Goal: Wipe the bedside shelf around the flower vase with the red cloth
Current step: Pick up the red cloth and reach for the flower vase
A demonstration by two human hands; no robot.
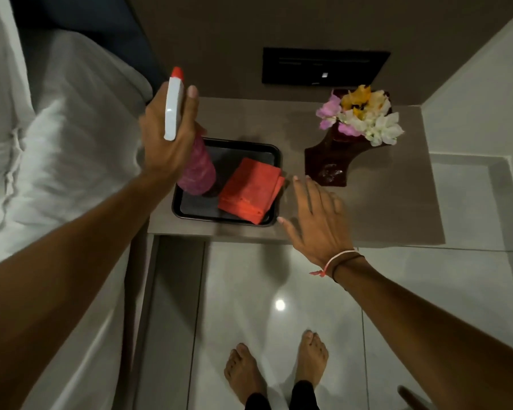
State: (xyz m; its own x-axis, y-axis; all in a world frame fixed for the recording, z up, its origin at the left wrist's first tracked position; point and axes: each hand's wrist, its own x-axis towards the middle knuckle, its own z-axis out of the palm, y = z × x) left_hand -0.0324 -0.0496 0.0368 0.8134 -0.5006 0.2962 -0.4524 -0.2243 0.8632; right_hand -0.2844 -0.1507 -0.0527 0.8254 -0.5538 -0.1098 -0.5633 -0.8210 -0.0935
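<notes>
A folded red cloth [249, 189] lies in a black tray [274, 150] on the grey bedside shelf [382, 202]. My left hand [166, 137] grips a pink spray bottle [197, 170] with a white and red trigger head, held above the tray's left side. My right hand [317, 217] hovers open, fingers spread, just right of the cloth and tray, holding nothing. The dark brown flower vase [335, 156] with pink, yellow and white flowers [363, 116] stands at the shelf's back right.
A bed with white pillows [57, 143] borders the shelf on the left. A black switch panel [323, 66] is set in the wall behind. White walls close the right side. Glossy floor tiles [279, 291] and my bare feet are below.
</notes>
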